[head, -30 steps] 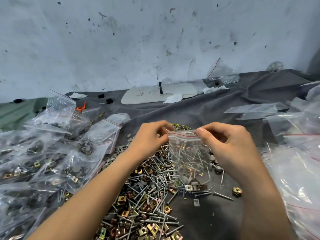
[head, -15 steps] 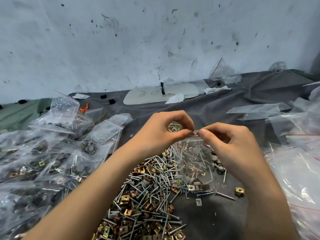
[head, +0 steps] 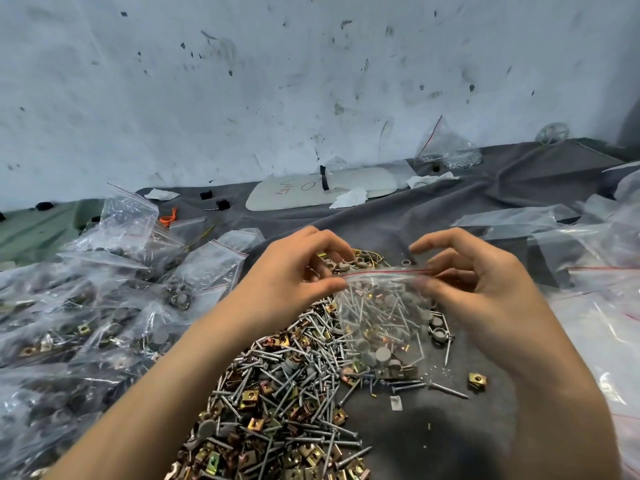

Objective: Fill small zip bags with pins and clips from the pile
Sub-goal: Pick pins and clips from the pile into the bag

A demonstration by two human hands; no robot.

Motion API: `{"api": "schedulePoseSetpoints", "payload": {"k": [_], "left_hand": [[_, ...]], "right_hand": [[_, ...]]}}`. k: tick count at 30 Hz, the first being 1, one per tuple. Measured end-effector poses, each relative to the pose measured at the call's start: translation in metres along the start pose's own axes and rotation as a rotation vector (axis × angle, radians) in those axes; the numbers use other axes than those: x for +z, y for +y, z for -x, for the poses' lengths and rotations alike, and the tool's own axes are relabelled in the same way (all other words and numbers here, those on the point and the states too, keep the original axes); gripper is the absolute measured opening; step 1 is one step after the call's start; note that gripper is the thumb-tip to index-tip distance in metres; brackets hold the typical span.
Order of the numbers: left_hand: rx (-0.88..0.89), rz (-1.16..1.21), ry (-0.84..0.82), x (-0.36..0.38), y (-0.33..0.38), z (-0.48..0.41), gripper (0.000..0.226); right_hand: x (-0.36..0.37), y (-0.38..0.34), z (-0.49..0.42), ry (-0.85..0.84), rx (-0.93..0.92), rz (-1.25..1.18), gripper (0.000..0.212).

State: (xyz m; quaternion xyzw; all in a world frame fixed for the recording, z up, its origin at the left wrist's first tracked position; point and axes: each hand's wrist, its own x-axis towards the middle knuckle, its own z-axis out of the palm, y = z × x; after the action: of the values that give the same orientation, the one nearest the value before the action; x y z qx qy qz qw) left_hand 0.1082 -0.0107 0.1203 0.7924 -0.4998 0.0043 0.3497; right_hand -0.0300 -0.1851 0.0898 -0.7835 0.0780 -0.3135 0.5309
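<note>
A small zip bag (head: pixel 381 317) hangs upright between the two hands, just above the far edge of the pile (head: pixel 284 393) of pins and brass clips on the grey cloth (head: pixel 433 441) that covers the tabletop. The left hand (head: pixel 291 271) pinches the bag's top left corner between thumb and curled fingers (head: pixel 329 242). The right hand (head: pixel 485 289) grips the top right corner at the red zip line, its thumb showing blurred through the plastic. The bag holds pins, a few clips and grey round caps, and its bottom edge touches the pile. One loose clip (head: pixel 478 381) lies apart on the cloth, near the right wrist. Filled bags (head: pixel 104 306) are heaped at the left and empty bags (head: pixel 588 244) lie at the right. A white board (head: pixel 322 190) rests by the wall.
</note>
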Motion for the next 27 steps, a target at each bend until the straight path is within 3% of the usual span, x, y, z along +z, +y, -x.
{"api": "schedulePoseSetpoints", "payload": {"k": [4, 16, 18, 23, 27], "left_hand": [[-0.123, -0.066, 0.024, -0.002, -0.005, 0.006, 0.008], [-0.171, 0.028, -0.025, 0.005, 0.002, 0.010, 0.004], [-0.218, 0.135, -0.026, 0.008, 0.004, 0.012, 0.006], [-0.342, 0.654, 0.015, 0.018, 0.013, 0.016, 0.013], [-0.362, 0.724, 0.076, 0.024, 0.017, 0.018, 0.017]], "right_hand": [[-0.004, 0.000, 0.001, 0.010, 0.039, 0.040, 0.018], [-0.003, 0.001, 0.001, 0.006, 0.098, 0.131, 0.017], [-0.003, 0.001, 0.001, 0.008, 0.100, 0.131, 0.017], [-0.005, 0.000, 0.001, 0.013, 0.098, 0.123, 0.015], [-0.006, 0.000, 0.002, 0.005, 0.104, 0.109, 0.015]]}}
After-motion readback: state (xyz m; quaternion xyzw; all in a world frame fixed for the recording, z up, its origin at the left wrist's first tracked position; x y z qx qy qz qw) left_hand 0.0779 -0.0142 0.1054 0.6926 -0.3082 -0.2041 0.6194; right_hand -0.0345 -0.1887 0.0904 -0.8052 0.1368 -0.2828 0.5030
